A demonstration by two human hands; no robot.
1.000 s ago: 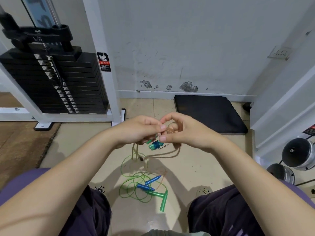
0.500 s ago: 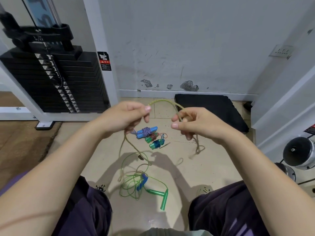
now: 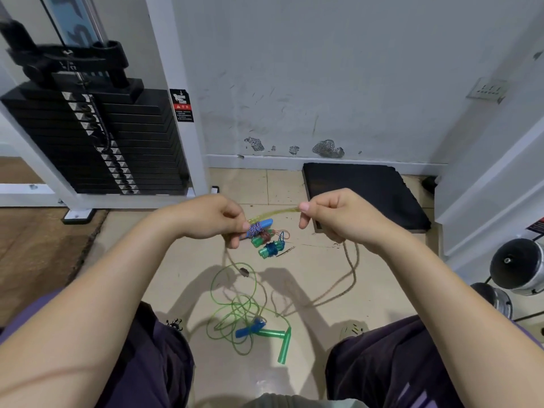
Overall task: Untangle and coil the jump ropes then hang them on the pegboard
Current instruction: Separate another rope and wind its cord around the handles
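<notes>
The person sits low over the tiled floor with both hands raised between the knees, and a short stretch of the translucent yellowish plastic jump rope [image 3: 273, 214] runs nearly straight between them, probably drawn tight so that its course can be read and freed from the rest. The left hand [image 3: 206, 217] has thumb and fingers curled round one end of that stretch, and the cord drops from it towards the floor; the right hand [image 3: 338, 214] pinches the other end between thumb and forefinger, the remaining fingers folded under, with the tan tail looping down and back to the heap. That heap, the thin green plastic jump rope with green tube handles [image 3: 244, 316], lies in loose tangled loops between the legs, touching a blue handle [image 3: 250, 331]. Farther out on the floor, just beyond the left hand, three small wound bundles [image 3: 265, 237] lie together, seemingly ropes already coiled. No pegboard shows, so hanging appears some way off. The black weight stack [image 3: 97, 142] stands to the left and a black foam mat [image 3: 365, 195] lies against the wall.
</notes>
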